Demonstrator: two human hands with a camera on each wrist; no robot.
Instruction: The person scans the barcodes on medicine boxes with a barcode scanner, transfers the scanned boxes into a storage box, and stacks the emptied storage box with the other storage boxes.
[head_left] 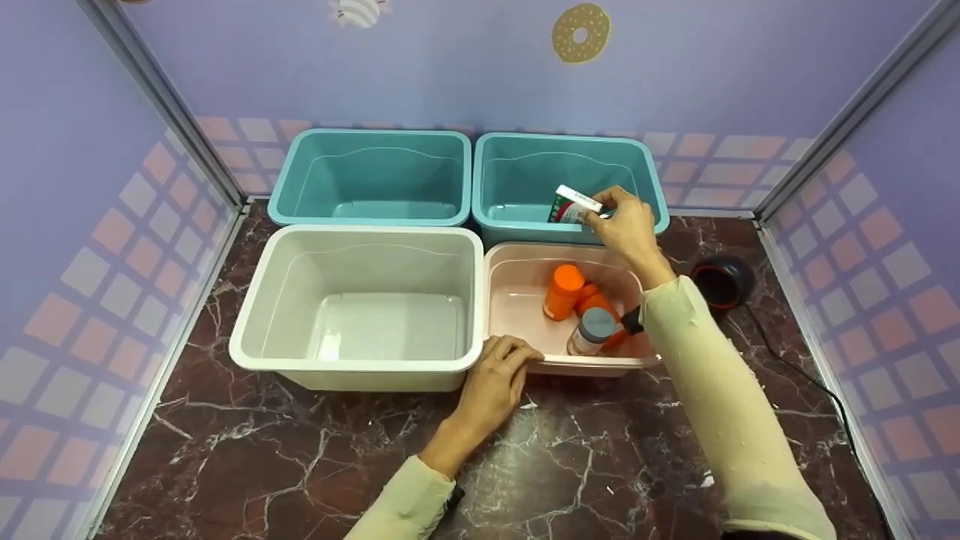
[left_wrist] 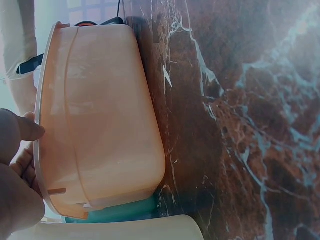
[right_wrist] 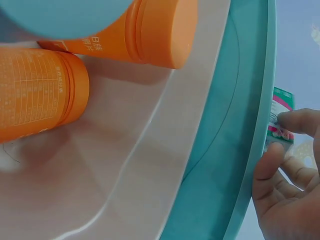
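Observation:
My right hand pinches a small green, white and red box between thumb and fingers, over the front part of the back right teal bin. In the right wrist view, the box shows just past the teal rim. At the front left corner of the pink bin, my left hand grips the rim; the left wrist view shows fingers on both sides of it. Inside the pink bin, an orange bottle stands upright beside other orange bottles and a grey-capped bottle.
A large white bin stands left of the pink one, with another teal bin behind it. To the right, a round black object trails a cable on the dark marbled table. Patterned walls enclose three sides.

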